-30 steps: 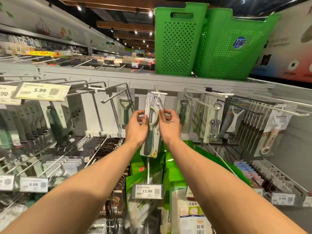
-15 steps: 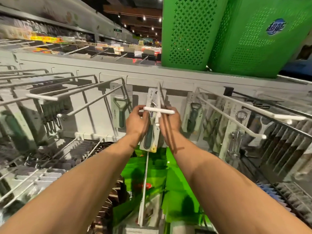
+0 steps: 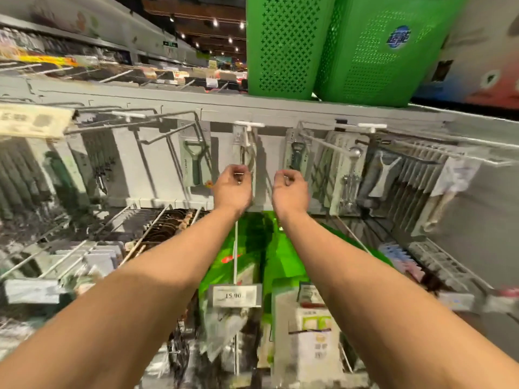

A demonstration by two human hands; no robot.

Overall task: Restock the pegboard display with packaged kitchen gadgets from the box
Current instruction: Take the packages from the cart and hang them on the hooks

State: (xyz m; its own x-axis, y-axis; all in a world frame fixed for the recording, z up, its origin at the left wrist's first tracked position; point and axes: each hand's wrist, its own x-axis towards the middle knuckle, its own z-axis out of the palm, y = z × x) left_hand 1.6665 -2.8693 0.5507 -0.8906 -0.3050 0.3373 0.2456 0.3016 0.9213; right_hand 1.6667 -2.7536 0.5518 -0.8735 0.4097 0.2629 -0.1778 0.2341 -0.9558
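A packaged peeler [image 3: 243,148] on a grey card hangs at the back of the centre hook [image 3: 248,125] on the pegboard. My left hand [image 3: 232,189] is in front of the card's lower part with its fingers loosely curled. The blur hides any contact with the card. My right hand [image 3: 290,190] hangs a little to the right, fingers loosely curled, holding nothing. Another carded peeler [image 3: 194,161] hangs to the left and a carded bottle opener [image 3: 295,154] to the right. The box is not in view.
Long bare hooks [image 3: 123,119] jut out at the upper left. Two green plastic baskets [image 3: 283,46] stand on the top shelf. Rows of carded gadgets [image 3: 415,175] fill the right side. A price tag [image 3: 235,295] on a long hook sits below, above green packages [image 3: 280,256].
Both hands have let go of the peeler card, dropped below the hook and moved apart. The card now hangs at the back of the hook. The camera has tilted down slightly.
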